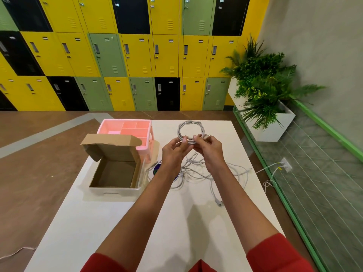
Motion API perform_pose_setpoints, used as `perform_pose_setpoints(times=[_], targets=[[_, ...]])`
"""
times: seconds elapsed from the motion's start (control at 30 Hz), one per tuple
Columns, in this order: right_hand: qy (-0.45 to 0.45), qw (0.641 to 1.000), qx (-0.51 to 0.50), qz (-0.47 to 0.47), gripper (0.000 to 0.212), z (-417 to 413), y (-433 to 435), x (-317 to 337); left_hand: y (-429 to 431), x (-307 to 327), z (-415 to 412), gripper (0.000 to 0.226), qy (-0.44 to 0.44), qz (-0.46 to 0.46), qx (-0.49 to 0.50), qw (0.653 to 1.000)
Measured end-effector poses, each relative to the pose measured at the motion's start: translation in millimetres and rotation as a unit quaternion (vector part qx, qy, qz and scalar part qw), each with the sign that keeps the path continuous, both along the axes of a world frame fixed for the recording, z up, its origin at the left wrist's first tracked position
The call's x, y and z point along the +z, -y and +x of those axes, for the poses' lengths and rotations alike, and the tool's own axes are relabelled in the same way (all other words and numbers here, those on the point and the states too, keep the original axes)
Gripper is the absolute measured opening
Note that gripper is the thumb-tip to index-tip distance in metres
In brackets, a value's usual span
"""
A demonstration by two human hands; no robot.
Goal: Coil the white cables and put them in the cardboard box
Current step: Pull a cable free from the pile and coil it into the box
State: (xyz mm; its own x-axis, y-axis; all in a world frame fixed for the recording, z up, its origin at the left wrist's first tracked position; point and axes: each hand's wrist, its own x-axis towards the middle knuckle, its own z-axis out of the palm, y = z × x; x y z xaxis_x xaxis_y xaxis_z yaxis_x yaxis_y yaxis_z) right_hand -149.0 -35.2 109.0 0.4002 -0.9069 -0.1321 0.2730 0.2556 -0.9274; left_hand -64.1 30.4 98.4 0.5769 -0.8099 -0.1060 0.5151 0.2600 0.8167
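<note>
A white cable wound into a round coil [190, 127] is held up above the white table [121, 216]. My left hand [173, 152] and my right hand [209, 149] both pinch the bottom of the coil, fingers closed on its strands. Under my hands a loose tangle of white cables [212, 171] lies on the table, one plug end [219, 203] reaching toward me. The open cardboard box [115, 173] stands at the table's left edge, lid flap raised, nothing visible inside.
A pink divided organiser tray [127, 131] stands behind the box. A dark round object [157, 169] lies partly under my left wrist. Right of the table are a green-framed glass partition [314, 189], a wall socket with white leads, and a planter [263, 95]. Lockers line the far wall.
</note>
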Motion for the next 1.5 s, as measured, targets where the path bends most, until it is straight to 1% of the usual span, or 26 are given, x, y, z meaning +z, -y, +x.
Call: perform_pose_setpoints(times=[0.13, 0.23, 0.3, 0.47, 0.53, 0.63, 0.83, 1.0, 1.2, 1.3, 1.43, 1.5], targets=[[0.004, 1.000, 0.008, 0.003, 0.013, -2, 2, 1, -2, -2, 3, 0.009, 0.011, 0.014, -0.011, 1.000], [-0.011, 0.999, 0.038, 0.007, 0.014, -7, 3, 3, -2, -4, 4, 0.024, 0.005, 0.045, 0.000, 0.999], [-0.023, 0.997, 0.069, 0.006, 0.015, -11, 5, 3, -3, -5, 5, 0.027, 0.019, 0.066, 0.001, 0.998], [-0.079, 0.990, 0.117, -0.011, 0.013, -20, 8, 4, -6, -7, 4, 0.009, 0.061, 0.076, -0.010, 0.995], [-0.069, 0.990, 0.122, -0.008, 0.015, -20, 8, 3, -6, -6, 3, 0.006, 0.071, 0.065, -0.019, 0.995], [-0.035, 0.993, 0.108, -0.011, 0.017, -20, 6, 2, -4, -3, 3, 0.007, 0.083, 0.047, -0.029, 0.995], [-0.043, 0.996, 0.065, -0.041, 0.016, -17, 4, -2, 0, -2, 2, 0.012, 0.127, 0.063, -0.032, 0.989], [-0.036, 0.999, 0.028, -0.028, 0.021, -12, 3, -5, 4, -5, 0, 0.027, 0.173, 0.087, -0.048, 0.980], [-0.077, 0.995, 0.039, -0.040, 0.030, -17, 8, -10, 4, -11, 2, 0.025, 0.197, 0.089, -0.038, 0.976], [-0.082, 0.995, 0.039, -0.042, 0.027, -18, 10, -11, 5, -13, 0, 0.025, 0.196, 0.094, -0.035, 0.976], [-0.084, 0.995, 0.046, -0.037, 0.029, -21, 14, -15, 5, -16, 0, 0.021, 0.171, 0.117, -0.017, 0.978], [-0.095, 0.994, 0.043, -0.040, 0.027, -23, 16, -18, 4, -18, 0, 0.018, 0.167, 0.131, -0.004, 0.977]])
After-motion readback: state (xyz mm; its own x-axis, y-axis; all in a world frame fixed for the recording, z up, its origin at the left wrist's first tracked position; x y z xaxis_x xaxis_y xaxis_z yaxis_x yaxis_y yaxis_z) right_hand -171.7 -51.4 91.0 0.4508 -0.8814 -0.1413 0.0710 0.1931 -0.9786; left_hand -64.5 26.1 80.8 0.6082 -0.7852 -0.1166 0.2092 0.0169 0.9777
